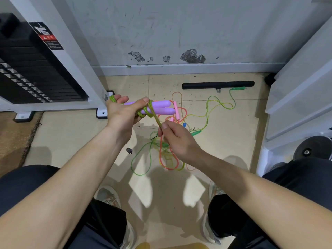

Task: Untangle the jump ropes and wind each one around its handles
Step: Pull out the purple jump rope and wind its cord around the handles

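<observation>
Purple handles [158, 107] gripped in left hand [122, 112]; right hand [177, 137] pinches green rope [155, 117].

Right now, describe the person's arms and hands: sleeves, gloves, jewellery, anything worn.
Both are bare. The left hand and right hand wear no gloves, and no rings show. The left forearm and right forearm carry no sleeve, watch or band in view.

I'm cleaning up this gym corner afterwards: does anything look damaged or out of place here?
Yes. The wall paint is chipped in dark patches just above the skirting. Loose jump ropes lie tangled on the tiles, one green handle stretched off beside the black bar. A small dark scrap lies left of the tangle.
</observation>
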